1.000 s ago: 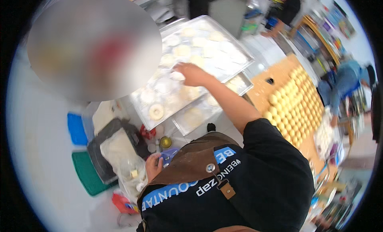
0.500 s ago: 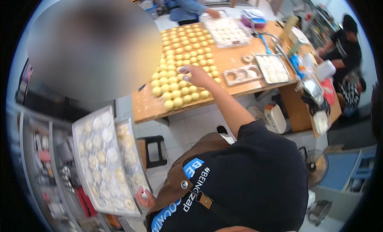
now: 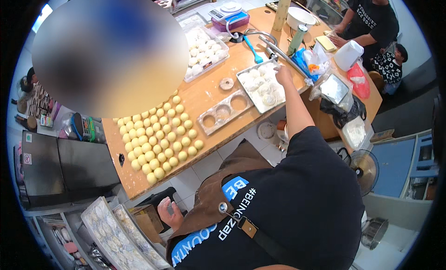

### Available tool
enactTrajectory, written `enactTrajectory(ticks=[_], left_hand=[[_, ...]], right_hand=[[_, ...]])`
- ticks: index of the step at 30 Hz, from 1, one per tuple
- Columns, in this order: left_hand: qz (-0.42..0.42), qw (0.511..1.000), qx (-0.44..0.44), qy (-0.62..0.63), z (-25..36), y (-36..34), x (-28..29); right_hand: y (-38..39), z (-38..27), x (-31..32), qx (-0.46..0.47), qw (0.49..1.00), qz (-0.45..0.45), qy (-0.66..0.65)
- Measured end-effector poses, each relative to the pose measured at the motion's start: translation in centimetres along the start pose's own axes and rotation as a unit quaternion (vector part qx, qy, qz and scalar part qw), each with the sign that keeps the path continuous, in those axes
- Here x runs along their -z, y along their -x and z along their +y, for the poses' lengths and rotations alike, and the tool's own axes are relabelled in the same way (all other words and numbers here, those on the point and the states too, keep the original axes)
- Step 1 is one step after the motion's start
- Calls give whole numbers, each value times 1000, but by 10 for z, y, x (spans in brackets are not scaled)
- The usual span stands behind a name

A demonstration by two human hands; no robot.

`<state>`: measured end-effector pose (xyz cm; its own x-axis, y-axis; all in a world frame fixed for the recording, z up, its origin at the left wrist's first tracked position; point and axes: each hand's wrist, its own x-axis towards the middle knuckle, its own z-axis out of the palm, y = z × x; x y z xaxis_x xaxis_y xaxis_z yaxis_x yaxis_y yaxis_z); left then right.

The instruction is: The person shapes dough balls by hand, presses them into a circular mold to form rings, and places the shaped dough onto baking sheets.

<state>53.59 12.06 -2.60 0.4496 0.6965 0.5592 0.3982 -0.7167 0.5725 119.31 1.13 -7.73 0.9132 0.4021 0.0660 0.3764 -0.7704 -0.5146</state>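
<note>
My right hand (image 3: 284, 76) is closed at the far right corner of a shallow metal tray (image 3: 256, 107), its fingers bent over the rim. Flattened white dough rounds (image 3: 264, 88) dusted with flour lie in this tray. Beside it, to the left, rests a wooden mould (image 3: 208, 129) with three round holes. My left hand (image 3: 170, 214) hangs low beside my apron, floury, with fingers apart and nothing in it. Rows of yellow balls (image 3: 149, 156) cover the left part of the wooden table (image 3: 195, 163).
A clear plastic box (image 3: 223, 56) of white dough balls, a blue brush (image 3: 253, 49) and a kitchen scale (image 3: 226, 11) stand farther back. At lower left lean large trays (image 3: 116, 233). A co-worker (image 3: 371, 19) works at far right. A blurred patch hides the upper left.
My right hand has moved right, from above the yellow balls to the metal tray's corner. The view has swung right. My left hand stays low by my apron, its fingers now more spread.
</note>
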Motion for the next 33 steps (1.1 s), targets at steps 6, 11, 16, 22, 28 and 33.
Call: enactTrajectory(ticks=[6,11,16,22,28,33], left_hand=[[-38,998,-9,-51,21,-12,-13],[-34,994,64,-80,37,-16,-10],[-32,988,104,-107,52,-23,-17],[-46,985,122,-109,58,-27,-25],[-47,984,133,-106,53,-30,-24],[-42,988,123,-89,50,-29,-31]], right_hand=[[-53,13,-6,-5,991,-109,72],[-90,27,-37,56,975,-167,133],[-103,36,-55,83,967,-190,145],[-113,46,-72,92,965,-179,165],[-130,55,-47,124,969,-180,111],[-116,66,-43,47,971,-229,40]])
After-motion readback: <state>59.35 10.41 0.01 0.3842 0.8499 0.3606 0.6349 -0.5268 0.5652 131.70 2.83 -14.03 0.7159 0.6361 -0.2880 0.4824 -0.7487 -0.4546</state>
